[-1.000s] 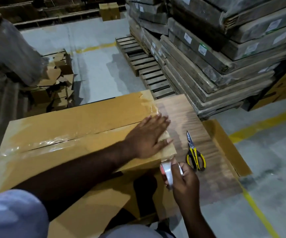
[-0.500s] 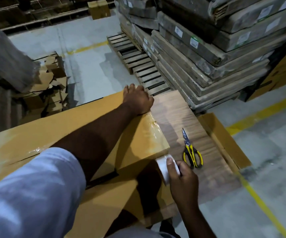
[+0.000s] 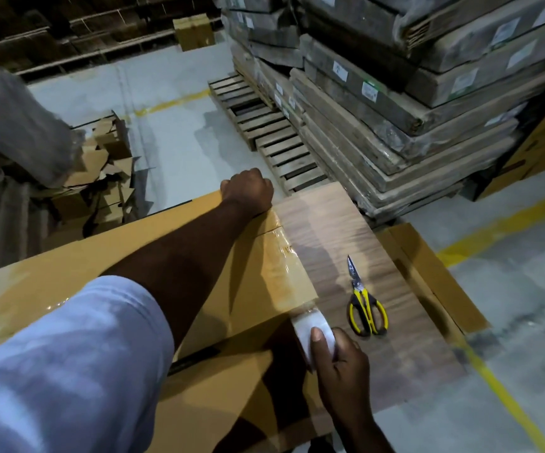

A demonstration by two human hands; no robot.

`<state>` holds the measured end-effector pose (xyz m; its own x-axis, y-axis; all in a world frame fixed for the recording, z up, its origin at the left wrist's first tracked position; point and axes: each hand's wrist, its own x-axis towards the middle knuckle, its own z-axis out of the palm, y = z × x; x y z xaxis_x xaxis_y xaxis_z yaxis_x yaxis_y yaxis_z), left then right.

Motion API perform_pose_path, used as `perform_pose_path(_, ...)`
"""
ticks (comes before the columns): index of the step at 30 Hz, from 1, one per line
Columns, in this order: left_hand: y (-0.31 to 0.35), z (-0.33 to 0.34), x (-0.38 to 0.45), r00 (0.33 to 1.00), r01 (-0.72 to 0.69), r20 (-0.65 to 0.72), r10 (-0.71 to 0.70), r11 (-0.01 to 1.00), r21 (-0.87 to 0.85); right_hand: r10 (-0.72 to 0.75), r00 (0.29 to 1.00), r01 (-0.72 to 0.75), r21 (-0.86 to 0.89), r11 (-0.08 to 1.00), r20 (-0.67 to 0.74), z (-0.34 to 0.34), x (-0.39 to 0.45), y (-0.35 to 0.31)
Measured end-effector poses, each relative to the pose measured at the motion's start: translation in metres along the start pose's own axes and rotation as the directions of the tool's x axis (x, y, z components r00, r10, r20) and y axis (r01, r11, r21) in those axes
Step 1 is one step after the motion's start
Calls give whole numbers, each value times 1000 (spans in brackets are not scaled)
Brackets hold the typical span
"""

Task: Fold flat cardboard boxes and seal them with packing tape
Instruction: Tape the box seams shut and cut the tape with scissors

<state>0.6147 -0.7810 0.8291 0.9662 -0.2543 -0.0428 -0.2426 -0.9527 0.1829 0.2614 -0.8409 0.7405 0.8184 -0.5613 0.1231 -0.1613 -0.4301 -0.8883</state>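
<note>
While the box sits there mostly taped up, here's how it all lies:

Box: big brown cardboard box (image 3: pixel 107 256), lying flat, shiny clear tape (image 3: pixel 281 273) already over its right end and along the top seam.
Left hand: left hand (image 3: pixel 248 194) is stretched out to the box's far right corner, fingers curled over the far edge, so it's gripping the box there.
Right hand: right hand (image 3: pixel 340 364) is at the box's near right corner, clamped around the tape roll (image 3: pixel 310 335), thumb on top of the roll.
Tape roll: pressed right up against the box's right end, a strip running from it onto the cardboard.
Scissors: yellow-handled scissors (image 3: pixel 364 305) lie closed on the wood-grain board (image 3: pixel 346 230) just right of the box, near the roll but not touching it.
Right of the box: pallets (image 3: pixel 264 125) and a stack of wrapped panels (image 3: pixel 411 119).
Left of the box: a heap of cardboard scraps (image 3: pixel 101 178).
</note>
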Motion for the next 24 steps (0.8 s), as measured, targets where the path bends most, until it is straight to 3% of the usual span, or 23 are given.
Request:
perform_pose_path(5, 2, -9, 15, 987, 82, 140, -74, 995, -54, 168, 982, -163, -59, 985, 84, 5, 5, 6)
perform_pose_path(11, -7, -8, 34, 950, 141, 294, -105, 984, -104, 130, 982, -147, 117, 982, 140, 2, 0, 12)
perform_pose_path(14, -9, -9, 45, 927, 180, 364, -88, 957, -228, 165, 974, -181, 96, 979, 154, 2, 2, 12)
perform_pose_path(16, -3, -11, 42, 943, 108, 330, -37, 974, -201, 189, 972, -198, 59, 978, 140, 6, 5, 6)
perform_pose_path(20, 1, -12, -12, 982, -146, 110, 155, 985, -88, 229, 969, -229, -20, 973, 90, 12, 9, -1)
perform_pose_path(24, 0, -15, -133, 844, -483, 158, 512, 855, -191, 210, 965, -228, 110, 967, 155, 7, 9, 17)
